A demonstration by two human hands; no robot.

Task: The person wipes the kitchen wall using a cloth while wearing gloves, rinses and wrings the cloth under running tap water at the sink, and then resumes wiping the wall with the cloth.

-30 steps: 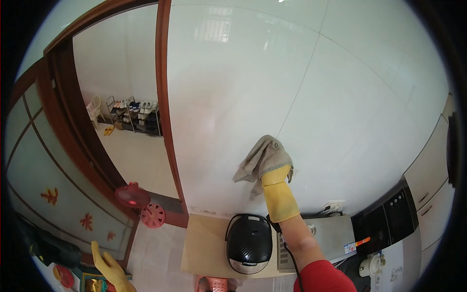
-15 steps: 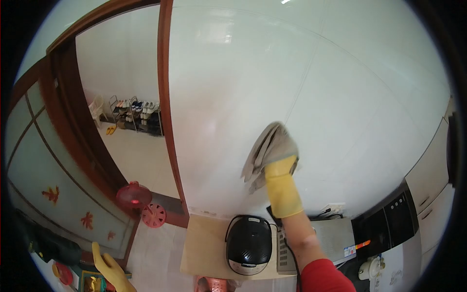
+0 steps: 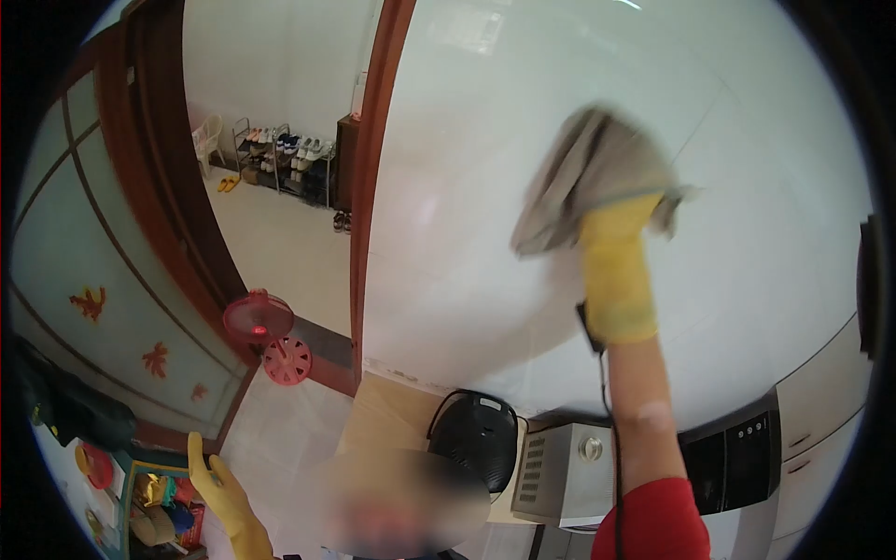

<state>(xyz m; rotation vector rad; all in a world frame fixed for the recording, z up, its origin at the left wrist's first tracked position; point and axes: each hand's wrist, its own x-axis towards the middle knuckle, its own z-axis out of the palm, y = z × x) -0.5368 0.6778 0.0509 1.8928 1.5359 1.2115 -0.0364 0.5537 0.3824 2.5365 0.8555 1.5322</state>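
Note:
My right hand (image 3: 618, 266), in a yellow rubber glove, holds a grey-brown cleaning cloth (image 3: 593, 173) against the glossy white wall (image 3: 467, 159). The cloth covers the fingers and is slightly smeared by motion. Low at the left, my left hand (image 3: 229, 499) wears a matching glove and holds nothing. Its fingers are stretched out and apart. A black cord (image 3: 605, 383) with a small dark block hangs beside my right forearm.
A black rice cooker (image 3: 478, 434) and a silver appliance (image 3: 565, 471) stand below the wall. A pink fan (image 3: 259, 319) is by the doorway, with a shoe rack (image 3: 285, 159) beyond. An open box of goods (image 3: 159, 509) sits lower left. A blurred patch hides the bottom centre.
My right hand and the cloth have moved up and to the right across the wall. The view has shifted, showing more of the silver appliance. My left hand stays low at the left, open.

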